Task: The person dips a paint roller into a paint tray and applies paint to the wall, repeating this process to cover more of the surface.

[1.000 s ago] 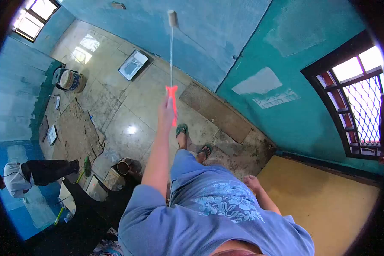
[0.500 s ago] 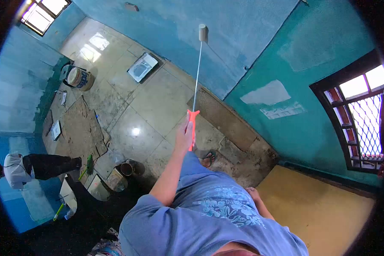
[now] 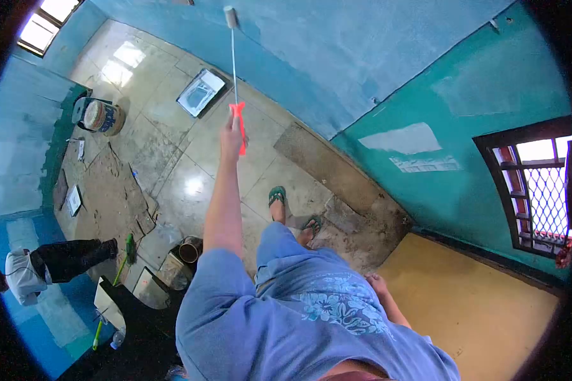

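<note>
My left hand (image 3: 232,138), arm stretched forward, is closed round the orange-red handle of a paint roller (image 3: 234,63). Its thin metal rod runs up to a pale roller sleeve (image 3: 231,17), which overlaps the blue wall (image 3: 337,44) at the top of the view. Beyond my hand, a white paint tray (image 3: 201,93) with bluish paint in it lies on the tiled floor (image 3: 200,152). My right hand (image 3: 376,283) hangs low beside my shirt, close to the yellow board (image 3: 464,305) in this view; its fingers are mostly hidden.
A paint bucket (image 3: 105,118) stands at left by the wall, near dirty cardboard (image 3: 111,190). A person (image 3: 51,265) stands at far left beside a green broom (image 3: 129,249). A dusty board (image 3: 318,155) lies along the wall's foot. The barred window (image 3: 540,184) is at right.
My left hand has reached farther forward and left, carrying the roller left and up along the blue wall. My second sandalled foot has come into view.
</note>
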